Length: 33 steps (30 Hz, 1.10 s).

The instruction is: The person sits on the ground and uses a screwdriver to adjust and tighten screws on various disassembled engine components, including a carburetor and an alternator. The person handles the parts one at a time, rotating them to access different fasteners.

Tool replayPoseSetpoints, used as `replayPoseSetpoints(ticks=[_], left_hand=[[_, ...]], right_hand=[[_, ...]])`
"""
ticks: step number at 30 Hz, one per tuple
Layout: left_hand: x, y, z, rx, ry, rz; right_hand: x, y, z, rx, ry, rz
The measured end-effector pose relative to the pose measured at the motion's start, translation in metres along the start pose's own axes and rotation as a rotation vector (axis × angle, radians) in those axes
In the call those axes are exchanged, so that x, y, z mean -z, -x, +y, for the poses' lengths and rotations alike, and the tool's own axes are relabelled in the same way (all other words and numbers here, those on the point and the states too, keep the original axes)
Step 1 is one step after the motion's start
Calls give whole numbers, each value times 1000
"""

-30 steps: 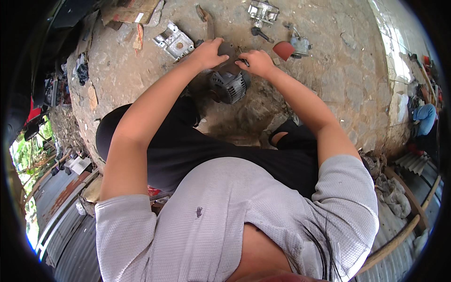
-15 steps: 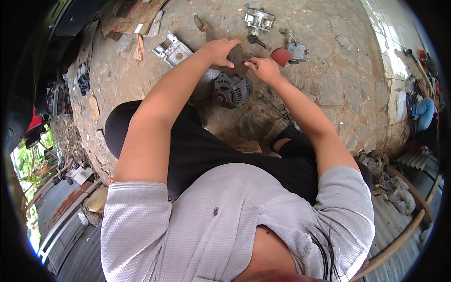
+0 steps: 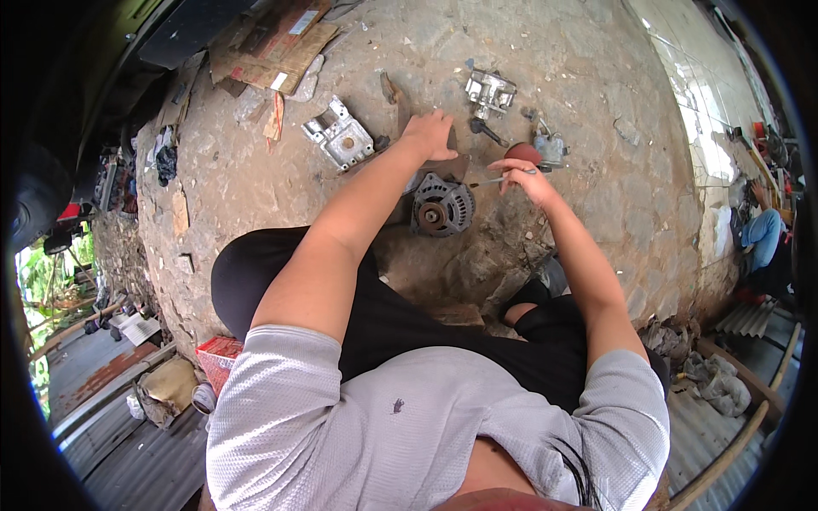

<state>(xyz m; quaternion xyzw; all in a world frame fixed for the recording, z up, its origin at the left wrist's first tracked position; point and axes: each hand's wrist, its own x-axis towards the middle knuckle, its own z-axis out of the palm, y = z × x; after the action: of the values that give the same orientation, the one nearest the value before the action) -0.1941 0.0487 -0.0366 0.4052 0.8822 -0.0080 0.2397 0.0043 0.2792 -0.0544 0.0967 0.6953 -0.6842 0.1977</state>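
An alternator (image 3: 467, 204) rests on the ground in front of me, its pulley facing me. Just beyond it, my left hand (image 3: 429, 136) is closed around a dark, flat-sided block (image 3: 452, 141), thumb and fingers on its edges; much of the block is hidden under the hand. My right hand (image 3: 525, 182), to the right of the alternator, pinches a thin rod-like tool (image 3: 492, 180). The tool's dark tip points left toward the alternator and stays apart from the block. Its exact kind is too small to make out.
A silver metal housing (image 3: 342, 140) lies to the left. Farther off are another metal part (image 3: 490, 92), a carburetor-like part (image 3: 551, 149) and a red round piece (image 3: 522, 152). Flattened cardboard (image 3: 285, 51) lies far left. Another person's blue-clad leg (image 3: 758, 230) shows at right.
My right hand has drawn back from the block toward the right, and the thin tool now shows clearly. My left hand stays at the block. The whole view has shifted slightly.
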Motion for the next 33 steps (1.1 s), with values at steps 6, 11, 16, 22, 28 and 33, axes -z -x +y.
replayPoseSetpoints(ticks=[6,11,16,22,28,33], left_hand=[[-25,-7,-17,73,-71,106],[-58,2,-2,56,23,166],[-86,38,43,-87,222,114],[-124,62,66,-5,373,401],[-131,66,68,-32,398,584],[-132,61,65,-91,350,675]], right_hand=[[-13,-3,3,-40,91,-62],[-6,-15,12,65,188,27],[7,-20,4,-40,76,-133],[0,-19,-2,-65,214,-100],[5,-17,6,115,178,213],[5,-12,18,-72,354,62]])
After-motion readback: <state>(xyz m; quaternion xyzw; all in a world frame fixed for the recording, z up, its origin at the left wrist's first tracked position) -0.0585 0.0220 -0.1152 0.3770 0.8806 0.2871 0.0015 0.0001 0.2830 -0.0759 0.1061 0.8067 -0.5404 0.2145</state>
